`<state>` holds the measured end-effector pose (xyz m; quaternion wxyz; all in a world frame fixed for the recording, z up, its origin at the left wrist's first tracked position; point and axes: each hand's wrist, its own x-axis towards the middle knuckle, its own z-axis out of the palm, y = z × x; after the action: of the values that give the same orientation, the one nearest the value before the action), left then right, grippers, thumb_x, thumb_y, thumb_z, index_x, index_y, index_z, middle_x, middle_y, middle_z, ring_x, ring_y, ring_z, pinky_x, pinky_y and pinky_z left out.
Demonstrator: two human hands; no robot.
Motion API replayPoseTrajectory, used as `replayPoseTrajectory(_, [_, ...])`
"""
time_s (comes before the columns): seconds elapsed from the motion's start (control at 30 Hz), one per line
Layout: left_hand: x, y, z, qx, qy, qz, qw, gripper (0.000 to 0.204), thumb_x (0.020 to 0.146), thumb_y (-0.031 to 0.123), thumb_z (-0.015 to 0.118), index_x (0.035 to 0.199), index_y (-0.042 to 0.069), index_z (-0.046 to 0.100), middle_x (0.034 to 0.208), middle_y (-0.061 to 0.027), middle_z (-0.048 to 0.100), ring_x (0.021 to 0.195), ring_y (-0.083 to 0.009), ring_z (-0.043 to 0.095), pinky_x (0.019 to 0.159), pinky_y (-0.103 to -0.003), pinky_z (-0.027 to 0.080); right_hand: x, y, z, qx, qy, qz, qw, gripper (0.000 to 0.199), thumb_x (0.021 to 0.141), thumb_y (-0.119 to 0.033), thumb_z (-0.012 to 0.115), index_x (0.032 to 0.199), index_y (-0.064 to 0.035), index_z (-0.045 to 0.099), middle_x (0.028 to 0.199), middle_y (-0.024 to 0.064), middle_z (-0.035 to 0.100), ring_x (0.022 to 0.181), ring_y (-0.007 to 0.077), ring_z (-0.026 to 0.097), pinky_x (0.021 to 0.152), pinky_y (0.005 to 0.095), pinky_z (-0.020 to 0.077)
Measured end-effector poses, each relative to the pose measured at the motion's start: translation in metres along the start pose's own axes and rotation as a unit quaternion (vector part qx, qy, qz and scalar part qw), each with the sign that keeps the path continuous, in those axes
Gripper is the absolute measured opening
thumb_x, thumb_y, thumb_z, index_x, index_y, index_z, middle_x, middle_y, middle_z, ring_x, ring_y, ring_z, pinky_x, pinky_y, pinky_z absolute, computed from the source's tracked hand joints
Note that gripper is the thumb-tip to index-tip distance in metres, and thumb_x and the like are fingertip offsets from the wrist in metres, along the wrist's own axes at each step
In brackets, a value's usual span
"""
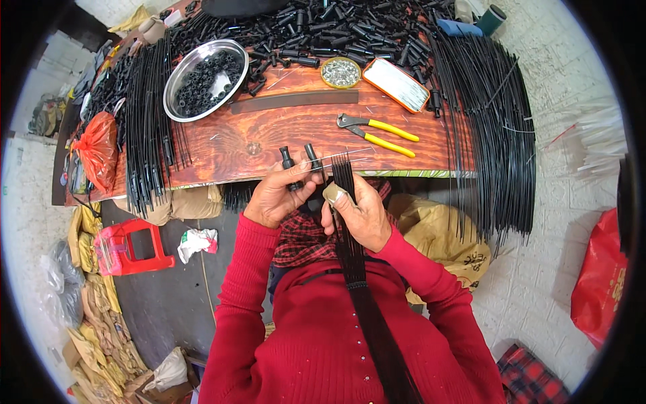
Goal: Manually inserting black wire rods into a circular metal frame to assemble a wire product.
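In the head view, down at lap height before one red-brown wooden table [222, 145]: two bare hands, both closed on something. In the left hand [284, 192], two black cylindrical pieces [289, 165] clasped side by side among curled fingers, thumb laid across; cannot tell which fingers press on which piece. Pointing from there toward the other hand, at least one thin pale rod [346, 154]; cannot tell the exact count. In the right hand [367, 214], one long black strand bundle [356, 273], pinched near its upper end between tan-covered thumb and fingers, fanned at the tip, trailing down over the lap; strands too many to count.

On the table, one pair of pliers [393, 132] with two yellow handles, near one flat dark strip [296, 101]. Farther back, three containers: one metal bowl [220, 84] of small black parts, one round dish [341, 87] of tiny silvery parts, one orange-rimmed tray [387, 96] of thin white pieces. Behind these, one heap of black tubes [330, 30], uncountable. Toward the sides, two large bunches of black rods [494, 121], one left, one right.
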<state>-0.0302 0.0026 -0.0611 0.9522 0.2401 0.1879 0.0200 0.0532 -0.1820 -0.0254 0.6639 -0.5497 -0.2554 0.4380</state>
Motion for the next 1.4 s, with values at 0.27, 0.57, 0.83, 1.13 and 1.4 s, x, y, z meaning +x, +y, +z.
replayPoseTrajectory(0.27, [-0.002,-0.001,-0.002,0.026,0.005,0.016,1.0,0.021,0.096,0.013,0.067,0.113,0.002,0.063,0.095,-0.0073,0.067,0.085,-0.0122,0.068,0.069,-0.02,0.062,0.0,0.003,0.002,0.005,-0.007,-0.011,1.0,0.043,0.106,-0.036,0.05,0.129,0.0,0.051,0.073,0.0068,0.061,0.06,0.0128,0.061,0.057,0.0247,0.05])
replayPoseTrajectory(0.57, [-0.008,-0.005,0.002,0.007,-0.016,0.025,1.0,0.024,0.094,0.014,0.07,0.113,0.001,0.061,0.09,-0.0068,0.065,0.082,-0.0115,0.066,0.068,-0.018,0.059,-0.003,0.004,0.004,0.016,-0.022,-0.023,0.999,0.04,0.106,-0.033,0.05,0.126,0.001,0.05,0.075,0.0076,0.061,0.06,0.0132,0.06,0.057,0.0253,0.05])
replayPoseTrajectory(0.83, [-0.015,-0.012,-0.001,0.017,-0.015,0.074,0.997,0.036,0.094,0.014,0.07,0.124,-0.002,0.058,0.094,-0.0077,0.064,0.079,-0.011,0.063,0.063,-0.018,0.054,-0.001,0.003,0.01,0.04,-0.033,-0.013,0.999,0.038,0.105,-0.03,0.052,0.125,0.002,0.049,0.078,0.0089,0.062,0.06,0.0134,0.059,0.056,0.0261,0.0507])
replayPoseTrajectory(1.13, [-0.026,-0.014,-0.002,0.009,-0.079,0.1,0.992,0.06,0.095,0.027,0.07,0.139,-0.008,0.049,0.107,-0.0067,0.059,0.087,-0.0101,0.049,0.061,-0.016,0.045,-0.002,0.004,0.005,0.065,-0.023,-0.016,0.997,0.036,0.105,-0.03,0.053,0.123,0.0016,0.048,0.077,0.0087,0.062,0.06,0.0129,0.06,0.055,0.0257,0.0511])
replayPoseTrajectory(1.4, [-0.018,-0.016,-0.003,0.027,-0.067,0.1,0.992,0.064,0.089,0.023,0.077,0.138,-0.008,0.049,0.106,-0.0076,0.061,0.079,-0.0065,0.047,0.053,-0.015,0.041,-0.002,0.004,0.005,0.035,-0.028,0.002,0.999,0.037,0.105,-0.032,0.053,0.122,0.0008,0.05,0.077,0.0081,0.062,0.059,0.0136,0.061,0.055,0.0257,0.0509])
